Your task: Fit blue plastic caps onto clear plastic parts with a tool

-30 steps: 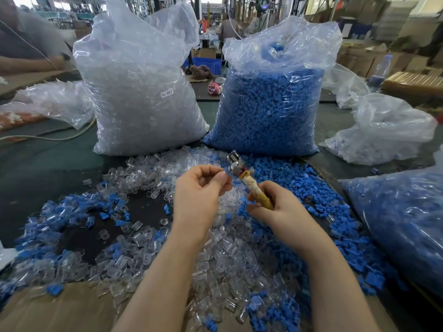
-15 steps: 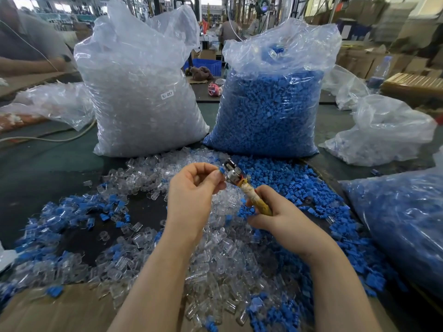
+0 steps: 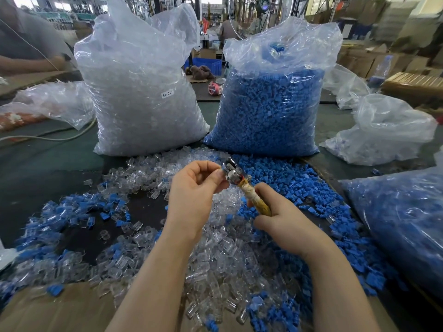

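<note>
My right hand [image 3: 278, 219] grips the tape-wrapped handle of a small tool [image 3: 242, 185] whose metal head points up and left. My left hand [image 3: 194, 190] has its fingers curled, with the fingertips pinched against the metal head; what sits between them is too small to make out. Beneath both hands lies a heap of loose clear plastic parts [image 3: 215, 267]. Loose blue caps [image 3: 287, 180] spread to the right of the tool. A scatter of capped blue-and-clear pieces [image 3: 72, 216] lies on the left.
A big bag of clear parts [image 3: 141, 97] and a big bag of blue caps [image 3: 271, 104] stand behind the heaps. Another bag of blue pieces [image 3: 402, 224] lies at the right. Crumpled bags [image 3: 383, 133] sit beyond it. Cardboard [image 3: 60, 307] covers the near edge. Another person's arm [image 3: 28, 63] rests far left.
Both hands have drifted slightly left and the tool head has closed in on my left fingertips, which now touch it.
</note>
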Motion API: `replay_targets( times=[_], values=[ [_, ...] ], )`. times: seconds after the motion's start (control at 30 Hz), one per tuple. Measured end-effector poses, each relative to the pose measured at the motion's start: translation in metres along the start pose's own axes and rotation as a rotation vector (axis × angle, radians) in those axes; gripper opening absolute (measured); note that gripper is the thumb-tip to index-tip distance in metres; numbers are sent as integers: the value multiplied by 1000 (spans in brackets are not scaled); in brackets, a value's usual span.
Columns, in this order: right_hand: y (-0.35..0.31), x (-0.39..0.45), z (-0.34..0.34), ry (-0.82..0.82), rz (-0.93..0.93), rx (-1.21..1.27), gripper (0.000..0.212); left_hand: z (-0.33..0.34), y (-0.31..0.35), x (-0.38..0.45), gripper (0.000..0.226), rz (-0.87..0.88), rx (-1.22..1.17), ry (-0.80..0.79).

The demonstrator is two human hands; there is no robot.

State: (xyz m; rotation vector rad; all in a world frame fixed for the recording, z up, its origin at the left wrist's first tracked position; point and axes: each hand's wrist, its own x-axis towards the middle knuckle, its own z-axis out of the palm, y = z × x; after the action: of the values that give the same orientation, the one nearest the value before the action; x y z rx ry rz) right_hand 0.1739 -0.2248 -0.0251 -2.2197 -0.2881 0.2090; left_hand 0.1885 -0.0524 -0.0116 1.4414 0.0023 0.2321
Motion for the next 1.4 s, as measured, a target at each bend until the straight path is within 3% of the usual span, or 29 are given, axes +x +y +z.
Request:
replay_targets(
  times=[0.53, 1.03, 1.4],
  values=[
    [-6, -2, -1, -48, -13, 9, 26, -1, 2, -1, 11, -25, -86, -22],
    [0, 2, 5, 50, -1, -58, 33, 0, 1, -1, 9, 4, 12, 3],
    [-4, 2, 7, 14, 30, -70, 21, -4, -4, 2, 10, -67, -17, 51]
  ],
)
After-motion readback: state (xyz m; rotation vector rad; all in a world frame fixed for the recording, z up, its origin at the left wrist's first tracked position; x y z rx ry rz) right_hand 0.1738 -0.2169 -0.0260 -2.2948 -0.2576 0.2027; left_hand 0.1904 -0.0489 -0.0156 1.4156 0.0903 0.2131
